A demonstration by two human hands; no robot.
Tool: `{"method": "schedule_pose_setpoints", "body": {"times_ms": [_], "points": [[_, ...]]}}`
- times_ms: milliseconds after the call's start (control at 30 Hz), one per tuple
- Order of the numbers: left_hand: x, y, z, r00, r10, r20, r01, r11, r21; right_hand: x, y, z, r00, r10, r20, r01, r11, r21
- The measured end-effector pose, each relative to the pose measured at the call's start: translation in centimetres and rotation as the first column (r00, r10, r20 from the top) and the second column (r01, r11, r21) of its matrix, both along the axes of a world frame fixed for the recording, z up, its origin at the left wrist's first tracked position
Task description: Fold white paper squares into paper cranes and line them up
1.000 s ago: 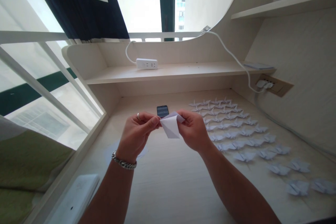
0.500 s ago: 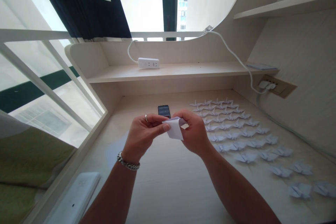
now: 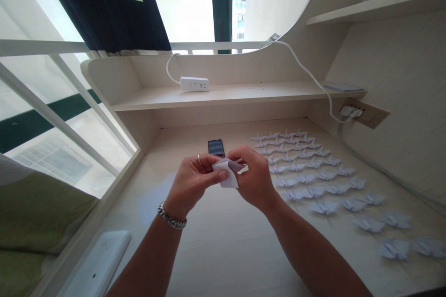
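Observation:
Between both hands, above the middle of the desk, is a small folded sheet of white paper (image 3: 229, 180), with a flap standing partly open at its top. My left hand (image 3: 195, 177), with a ring and a chain bracelet, pinches the paper's left side between thumb and fingers. On the right side, my right hand (image 3: 253, 174) grips the same sheet, its fingertips partly hidden behind the paper. Just beyond the hands lies a dark phone (image 3: 216, 147). To the right stand rows of white paper cranes (image 3: 302, 179).
Pale paper sheets (image 3: 153, 199) lie on the desk left of my left forearm. A long white case-like object (image 3: 101, 260) sits at the near left. A power strip (image 3: 194, 84) rests on the back shelf (image 3: 237, 94); its cord runs to a wall socket (image 3: 365, 112) at right.
The paper's upper flap has opened and tilted between my fingers, showing more of its inner fold. Both hands have shifted slightly, and the whole view has moved a little.

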State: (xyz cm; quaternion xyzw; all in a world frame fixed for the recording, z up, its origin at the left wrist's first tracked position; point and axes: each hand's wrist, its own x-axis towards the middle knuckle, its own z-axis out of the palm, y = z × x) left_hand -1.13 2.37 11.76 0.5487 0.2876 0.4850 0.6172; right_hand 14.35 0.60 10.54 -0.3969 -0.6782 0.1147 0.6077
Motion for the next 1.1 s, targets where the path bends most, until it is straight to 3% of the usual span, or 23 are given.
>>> {"method": "schedule_pose_setpoints", "body": {"times_ms": [200,433,533,600,733,833,900,1100], "points": [[0.1,-0.3,0.3,0.998,0.015,0.053,-0.015,1.000,0.000,-0.2,0.0,0.2,0.984,0.033,-0.176,-0.048,0.996,-0.077],[0.0,-0.2,0.3,0.986,0.155,0.066,-0.159,0.986,0.054,-0.6,-0.2,0.4,0.963,0.067,-0.262,-0.085,0.995,-0.058],[-0.2,0.1,0.1,0.986,0.158,0.044,-0.161,0.983,0.084,-0.5,0.1,0.4,0.920,0.116,-0.375,-0.190,0.967,-0.167],[-0.4,0.2,0.0,0.986,0.165,0.022,-0.166,0.976,0.138,-0.4,0.5,0.5,0.788,0.174,-0.591,-0.396,0.878,-0.269],[-0.8,0.0,0.3,0.981,0.184,-0.060,-0.156,0.934,0.321,-0.1,1.0,0.8,0.465,0.185,-0.866,-0.768,0.571,-0.291],[-0.8,-0.3,0.6,0.975,0.191,-0.112,-0.122,0.884,0.451,-0.1,1.0,0.9,0.366,0.214,-0.906,-0.876,0.409,-0.257],[-0.8,-0.4,0.7,0.966,0.214,-0.143,-0.113,0.853,0.510,-0.2,0.9,0.9,0.349,0.213,-0.912,-0.898,0.356,-0.260],[-1.1,-0.1,0.5,0.947,0.283,-0.153,-0.155,0.818,0.553,-0.2,1.0,0.3,0.351,0.243,-0.904,-0.919,0.272,-0.284]]}}
